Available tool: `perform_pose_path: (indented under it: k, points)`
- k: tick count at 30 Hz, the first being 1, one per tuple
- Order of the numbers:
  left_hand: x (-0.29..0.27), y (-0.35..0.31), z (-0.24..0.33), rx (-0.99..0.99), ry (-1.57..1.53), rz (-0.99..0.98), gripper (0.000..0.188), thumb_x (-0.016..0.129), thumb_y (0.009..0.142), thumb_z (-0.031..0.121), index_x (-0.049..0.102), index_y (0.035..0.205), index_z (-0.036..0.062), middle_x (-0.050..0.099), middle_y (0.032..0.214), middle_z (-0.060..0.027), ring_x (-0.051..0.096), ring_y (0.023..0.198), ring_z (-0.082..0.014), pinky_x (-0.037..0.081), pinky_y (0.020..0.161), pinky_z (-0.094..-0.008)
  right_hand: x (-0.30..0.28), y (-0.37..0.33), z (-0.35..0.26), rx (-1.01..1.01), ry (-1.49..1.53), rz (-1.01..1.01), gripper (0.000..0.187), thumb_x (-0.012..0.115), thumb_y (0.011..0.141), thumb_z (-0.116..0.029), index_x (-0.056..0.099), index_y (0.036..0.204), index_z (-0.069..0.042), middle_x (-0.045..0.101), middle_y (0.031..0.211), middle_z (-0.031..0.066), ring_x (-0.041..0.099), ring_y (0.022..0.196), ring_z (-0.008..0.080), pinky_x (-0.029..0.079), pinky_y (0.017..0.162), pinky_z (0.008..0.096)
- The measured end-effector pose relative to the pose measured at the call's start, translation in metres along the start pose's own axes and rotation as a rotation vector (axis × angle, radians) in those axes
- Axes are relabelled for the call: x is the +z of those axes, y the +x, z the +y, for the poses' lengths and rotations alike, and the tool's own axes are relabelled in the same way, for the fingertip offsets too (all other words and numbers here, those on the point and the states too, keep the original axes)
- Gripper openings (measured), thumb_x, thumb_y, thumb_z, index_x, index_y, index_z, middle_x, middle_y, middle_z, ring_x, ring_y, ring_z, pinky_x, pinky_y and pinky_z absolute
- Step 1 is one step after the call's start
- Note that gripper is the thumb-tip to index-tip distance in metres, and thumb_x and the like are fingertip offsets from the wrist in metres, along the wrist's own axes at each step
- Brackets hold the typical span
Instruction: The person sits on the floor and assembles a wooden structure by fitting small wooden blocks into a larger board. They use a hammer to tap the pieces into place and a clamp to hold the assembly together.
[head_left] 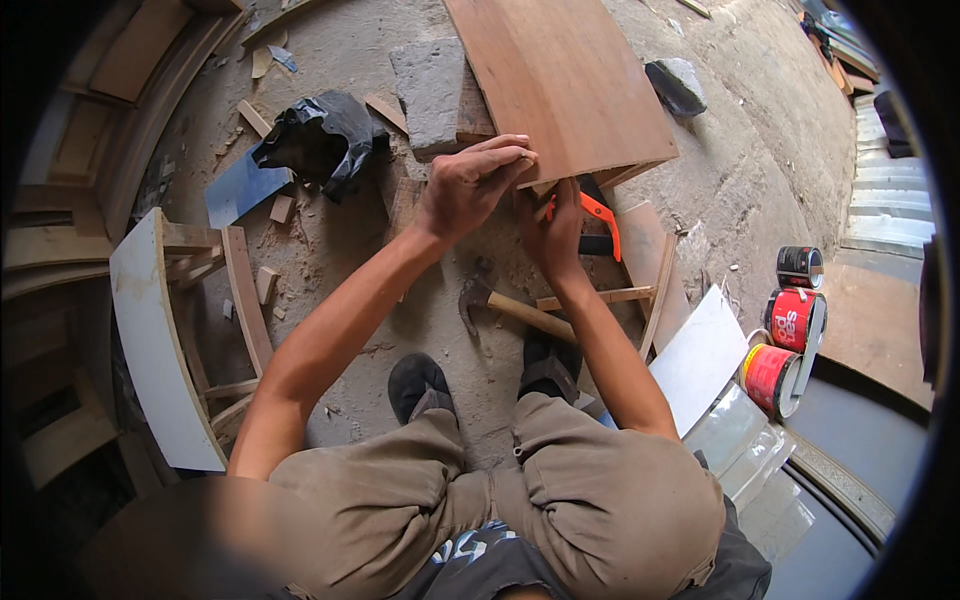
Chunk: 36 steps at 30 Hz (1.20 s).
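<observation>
A brown wooden box-like piece [570,80] with a flat panel on top rests in front of me, its near end toward me. At its near left corner my left hand [475,185] is closed in a pinch, thumb and fingertips together; what they hold is too small to make out. My right hand [552,225] is just below the panel's near edge, its fingers curled up against it and partly hidden. Beside the right hand lies an orange curved tool part [605,222]. Below it on the ground is a claw hammer [525,312] with a wooden handle.
A grey block [428,92] stands by the box, near a black plastic bag [325,140]. White-faced wooden frames [165,340] lean at left. Several paint cans [795,320] and a white board [700,360] are at right. Wood scraps [267,285] litter the concrete floor.
</observation>
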<state>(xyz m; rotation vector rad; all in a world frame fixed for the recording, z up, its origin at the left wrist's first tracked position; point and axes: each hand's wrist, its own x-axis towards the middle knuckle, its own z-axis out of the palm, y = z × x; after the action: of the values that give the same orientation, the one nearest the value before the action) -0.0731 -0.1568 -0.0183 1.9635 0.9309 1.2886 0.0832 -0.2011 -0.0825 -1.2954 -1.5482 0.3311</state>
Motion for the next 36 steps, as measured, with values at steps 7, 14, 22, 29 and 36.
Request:
perform_pose_path:
  k: [7,14,22,29,36]
  points:
    - [0.0,-0.002,0.0,-0.039,-0.037,0.007,0.014,0.068,0.093,0.005,0.076,0.104,0.0005,0.075,0.111,-0.0128,0.072,0.101,-0.0183,0.059,0.087,-0.0301,-0.002,-0.019,-0.007,0.296,0.143,-0.057,0.058,0.086,0.078,-0.02,0.052,0.118,0.005,0.06,0.115,0.0235,0.058,0.109,0.038,0.048,0.09,0.0443]
    - [-0.001,-0.002,0.002,-0.084,-0.055,-0.005,0.015,0.069,0.093,0.006,0.076,0.106,0.0023,0.074,0.113,-0.0118,0.072,0.102,-0.0167,0.059,0.087,-0.0293,0.0,0.002,-0.007,0.161,0.211,-0.015,0.074,0.092,0.07,-0.021,0.05,0.127,0.002,0.056,0.125,0.0212,0.057,0.117,0.0376,0.047,0.096,0.0449]
    - [0.001,-0.004,-0.001,-0.08,-0.082,0.015,0.015,0.069,0.094,0.006,0.076,0.106,0.0023,0.074,0.113,-0.0113,0.071,0.102,-0.0161,0.058,0.087,-0.029,0.012,0.003,-0.011,0.091,0.125,0.024,0.073,0.087,0.076,-0.015,0.045,0.135,-0.001,0.058,0.125,0.0197,0.059,0.117,0.0356,0.049,0.096,0.0434]
    - [0.002,-0.005,-0.001,-0.059,-0.092,0.02,0.015,0.068,0.093,0.004,0.076,0.107,0.0021,0.074,0.114,-0.011,0.071,0.103,-0.0161,0.058,0.088,-0.0294,0.023,0.0,-0.013,0.167,0.243,0.092,0.068,0.084,0.08,-0.012,0.043,0.133,0.001,0.061,0.122,0.0199,0.063,0.114,0.0323,0.05,0.093,0.0402]
    - [0.004,-0.006,-0.001,-0.075,-0.097,0.03,0.015,0.068,0.093,0.004,0.076,0.106,0.0024,0.075,0.111,-0.0104,0.071,0.105,-0.0174,0.057,0.09,-0.0292,0.027,-0.001,-0.015,0.195,0.258,0.123,0.067,0.081,0.083,-0.013,0.041,0.135,-0.001,0.058,0.123,0.0191,0.059,0.115,0.0293,0.048,0.094,0.0404]
